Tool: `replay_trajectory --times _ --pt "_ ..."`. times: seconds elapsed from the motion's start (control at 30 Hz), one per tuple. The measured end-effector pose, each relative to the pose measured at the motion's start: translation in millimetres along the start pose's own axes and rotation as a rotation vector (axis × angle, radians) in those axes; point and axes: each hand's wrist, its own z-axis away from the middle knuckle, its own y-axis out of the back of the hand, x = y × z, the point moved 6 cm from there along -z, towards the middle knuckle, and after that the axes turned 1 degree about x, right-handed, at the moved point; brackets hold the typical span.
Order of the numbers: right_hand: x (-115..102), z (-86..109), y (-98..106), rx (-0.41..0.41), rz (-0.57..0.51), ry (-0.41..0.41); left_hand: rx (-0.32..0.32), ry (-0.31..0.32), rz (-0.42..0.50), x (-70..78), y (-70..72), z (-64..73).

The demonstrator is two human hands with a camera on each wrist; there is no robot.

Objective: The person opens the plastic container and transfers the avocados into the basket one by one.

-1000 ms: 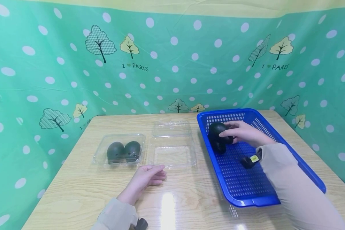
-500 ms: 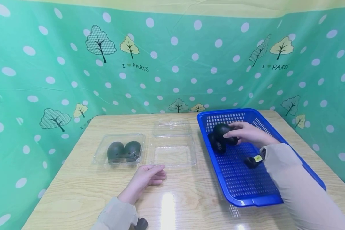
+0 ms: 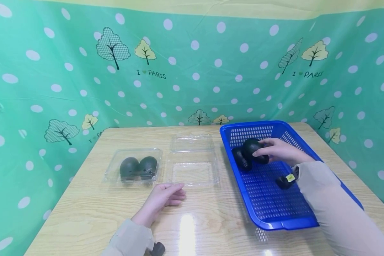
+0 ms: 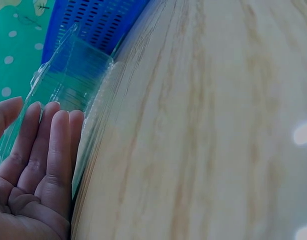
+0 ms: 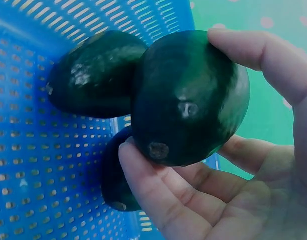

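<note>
Spread the thumb and fingers of your right hand (image 3: 280,150) evenly across the smooth, dark-green rounded fruit (image 5: 193,95), since its glossy skin may slip, and raise it gently to avoid knocking the two other dark-green fruits (image 5: 93,75) beside it. It sits firmly within that grip, thumb on one side, fingers on the other, over the far left of the blue perforated plastic basket (image 3: 281,224). Your left hand (image 3: 167,195) holds nothing, fingers nearly straight, just beside the open clear plastic clamshell (image 3: 192,174).

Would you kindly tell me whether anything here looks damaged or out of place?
Nothing stands out; the dark fruit in the right hand looks whole, its dull spot perhaps just a stem scar.
</note>
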Motion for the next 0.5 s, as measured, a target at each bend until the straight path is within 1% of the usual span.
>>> replay_trajectory --times 0.2,0.5 --pt "5.0 1.6 1.9 -0.006 -0.004 -0.013 -0.001 -0.004 -0.005 0.2 -0.2 -0.7" --pt "13.1 3.2 3.8 -0.001 -0.044 -0.029 0.000 -0.011 -0.009 0.8 -0.9 0.2"
